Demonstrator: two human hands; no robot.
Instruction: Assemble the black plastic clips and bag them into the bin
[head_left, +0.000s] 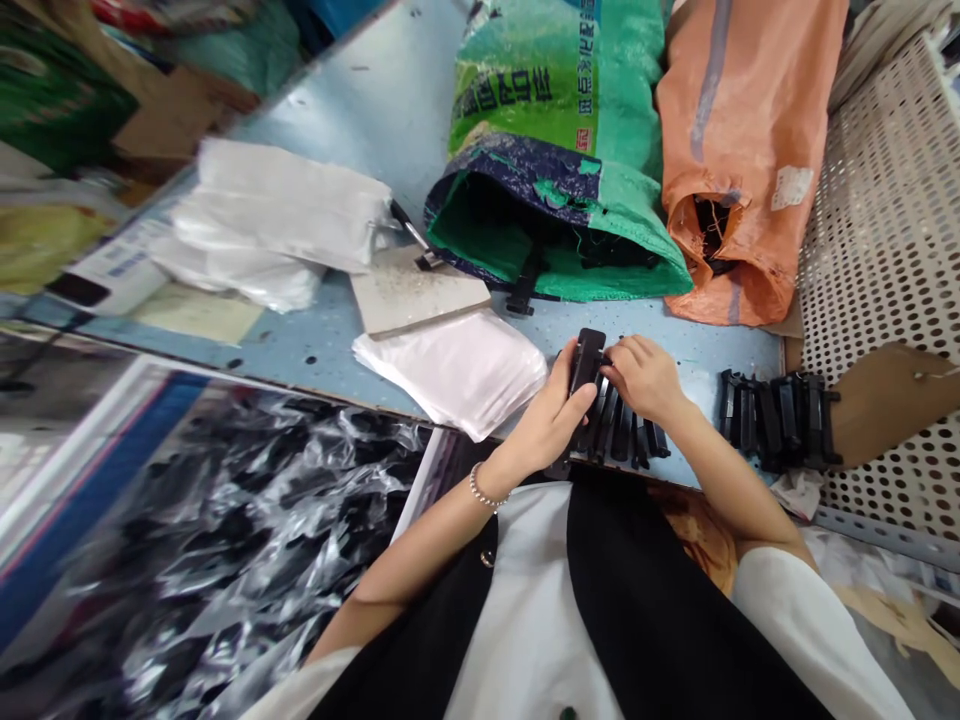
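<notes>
My left hand (551, 415) is wrapped round a long black plastic part (587, 352), held tilted just above the table's front edge. Close against the part's right side, my right hand (646, 380) has its fingers pinched together. A small dark piece seems to show at those fingertips, but I cannot make it out. Below both hands, several similar black parts (619, 430) lie side by side at the edge. A tight row of more black parts (780, 418) sits to the right of my right forearm.
A green sack (630, 250) lies with its mouth towards me, a black part (525, 285) at its lip. Beside it is an orange sack (750, 110). White bags (457, 370), a board (416, 295) and a perforated panel (885, 220) flank the area. Bagged black items (285, 560) fill the lower left.
</notes>
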